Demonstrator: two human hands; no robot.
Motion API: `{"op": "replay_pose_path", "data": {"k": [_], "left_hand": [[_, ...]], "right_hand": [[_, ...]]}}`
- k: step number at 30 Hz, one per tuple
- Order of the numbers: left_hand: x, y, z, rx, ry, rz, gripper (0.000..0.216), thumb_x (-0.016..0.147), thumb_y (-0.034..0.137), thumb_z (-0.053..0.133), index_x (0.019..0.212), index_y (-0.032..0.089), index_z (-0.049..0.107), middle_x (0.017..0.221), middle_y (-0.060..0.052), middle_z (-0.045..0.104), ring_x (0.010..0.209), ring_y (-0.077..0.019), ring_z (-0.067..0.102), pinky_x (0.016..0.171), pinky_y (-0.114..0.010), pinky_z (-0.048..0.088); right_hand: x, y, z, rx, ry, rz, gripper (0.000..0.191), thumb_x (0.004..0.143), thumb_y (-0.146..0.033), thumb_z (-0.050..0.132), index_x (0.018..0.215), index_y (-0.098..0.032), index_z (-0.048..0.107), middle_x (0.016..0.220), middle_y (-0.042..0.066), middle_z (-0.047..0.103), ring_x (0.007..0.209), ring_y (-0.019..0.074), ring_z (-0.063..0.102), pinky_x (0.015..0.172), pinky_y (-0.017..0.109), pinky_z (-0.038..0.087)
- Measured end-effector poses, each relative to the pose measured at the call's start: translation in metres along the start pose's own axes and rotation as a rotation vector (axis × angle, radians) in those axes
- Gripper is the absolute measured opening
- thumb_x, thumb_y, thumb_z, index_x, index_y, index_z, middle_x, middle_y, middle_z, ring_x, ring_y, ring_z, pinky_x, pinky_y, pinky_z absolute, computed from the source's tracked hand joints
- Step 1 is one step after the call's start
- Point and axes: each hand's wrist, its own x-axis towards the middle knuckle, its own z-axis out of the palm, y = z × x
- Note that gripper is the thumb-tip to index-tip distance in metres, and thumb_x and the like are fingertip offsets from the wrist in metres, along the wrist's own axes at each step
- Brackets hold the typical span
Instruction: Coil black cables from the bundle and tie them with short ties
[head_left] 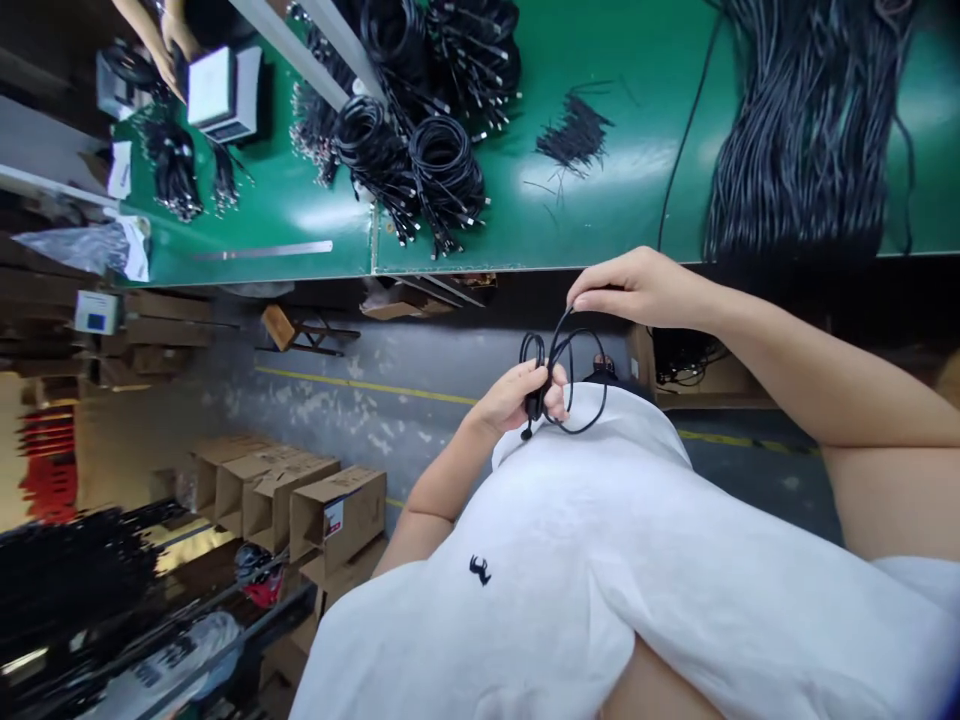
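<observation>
My left hand [525, 395] is closed around a thin black cable [574, 385], gathered into small loops in front of my white shirt [600, 560]. My right hand [637, 288] is above and to the right, pinching the same cable where it rises from the loops. Both hands are below the near edge of the green table [637, 215], not over it. A short end of the cable hangs below my left fist.
On the table lie several coiled black cable bundles [424, 150], a small pile of black ties [574, 130] and a big hank of loose cables [810, 120]. Another person's hands [169, 40] work by a white device [225, 90] at the far left. Cardboard boxes [315, 510] stand on the floor at lower left.
</observation>
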Motion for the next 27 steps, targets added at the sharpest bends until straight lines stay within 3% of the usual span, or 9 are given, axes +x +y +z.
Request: {"op": "replay_pose_path", "data": {"k": [4, 8, 11, 16, 19, 21, 24, 27], "left_hand": [[-0.005, -0.009, 0.006, -0.063, -0.022, -0.072, 0.035, 0.073, 0.043, 0.08, 0.076, 0.014, 0.06, 0.054, 0.005, 0.048, 0.049, -0.0097, 0.053, 0.06, -0.028, 0.055], [-0.006, -0.006, 0.004, -0.062, 0.044, -0.032, 0.028, 0.081, 0.038, 0.073, 0.076, 0.014, 0.059, 0.053, 0.006, 0.046, 0.047, -0.0087, 0.052, 0.057, -0.025, 0.053], [-0.004, 0.004, 0.003, -0.166, 0.152, 0.041, 0.025, 0.093, 0.031, 0.056, 0.073, 0.015, 0.056, 0.05, 0.008, 0.036, 0.038, -0.0036, 0.038, 0.045, -0.016, 0.043], [-0.015, 0.025, 0.003, -0.32, 0.468, 0.243, 0.037, 0.102, 0.033, 0.036, 0.075, 0.018, 0.057, 0.047, 0.009, 0.024, 0.031, -0.0024, 0.016, 0.031, -0.013, 0.017], [-0.033, 0.038, -0.001, -0.335, 0.631, 0.477, 0.036, 0.102, 0.039, 0.036, 0.087, 0.021, 0.064, 0.045, 0.01, 0.021, 0.029, -0.0033, 0.014, 0.03, -0.015, 0.015], [-0.044, 0.044, -0.007, -0.337, 0.662, 0.558, 0.03, 0.102, 0.036, 0.039, 0.103, 0.024, 0.066, 0.044, 0.01, 0.024, 0.029, -0.0031, 0.018, 0.031, -0.015, 0.017], [-0.044, 0.046, -0.02, -0.313, 0.624, 0.524, 0.026, 0.1, 0.03, 0.044, 0.116, 0.025, 0.064, 0.048, 0.011, 0.035, 0.03, -0.0015, 0.025, 0.033, -0.013, 0.021], [-0.022, 0.04, -0.033, -0.189, 0.568, 0.394, 0.018, 0.096, 0.029, 0.054, 0.102, 0.017, 0.066, 0.058, 0.007, 0.052, 0.037, -0.0001, 0.04, 0.037, -0.011, 0.028]], "right_hand": [[0.002, 0.013, 0.003, 0.082, -0.014, -0.043, 0.038, 0.09, -0.051, 0.051, 0.092, -0.021, 0.074, 0.09, 0.002, 0.073, 0.085, 0.0168, 0.064, 0.078, 0.028, 0.042], [0.014, 0.035, 0.0, 0.155, 0.221, 0.035, 0.032, 0.088, -0.045, 0.056, 0.087, -0.018, 0.073, 0.086, 0.003, 0.071, 0.081, 0.016, 0.06, 0.077, 0.029, 0.041], [0.025, 0.049, -0.003, 0.165, 0.322, 0.113, 0.028, 0.086, -0.041, 0.06, 0.085, -0.017, 0.073, 0.078, 0.002, 0.068, 0.073, 0.0131, 0.054, 0.07, 0.029, 0.037], [0.015, 0.102, -0.008, 0.217, 0.182, 0.164, 0.035, 0.091, -0.048, 0.054, 0.095, -0.018, 0.072, 0.079, 0.001, 0.065, 0.066, 0.0095, 0.046, 0.067, 0.027, 0.034], [-0.019, 0.155, -0.009, 0.052, 0.054, 0.292, 0.031, 0.093, -0.04, 0.052, 0.092, -0.016, 0.071, 0.088, 0.007, 0.067, 0.076, 0.0116, 0.053, 0.074, 0.028, 0.036], [-0.045, 0.175, -0.001, -0.16, -0.002, 0.313, 0.026, 0.093, -0.031, 0.051, 0.083, -0.015, 0.069, 0.095, 0.013, 0.069, 0.085, 0.0153, 0.057, 0.076, 0.03, 0.035], [-0.077, 0.151, 0.031, -0.389, -0.144, 0.141, 0.025, 0.094, -0.024, 0.048, 0.08, -0.02, 0.069, 0.086, 0.01, 0.07, 0.073, 0.0168, 0.057, 0.067, 0.031, 0.031], [-0.084, 0.076, 0.07, -0.298, -0.321, -0.23, 0.032, 0.1, -0.032, 0.041, 0.081, -0.023, 0.066, 0.073, 0.004, 0.067, 0.065, 0.0154, 0.055, 0.065, 0.03, 0.031]]}}
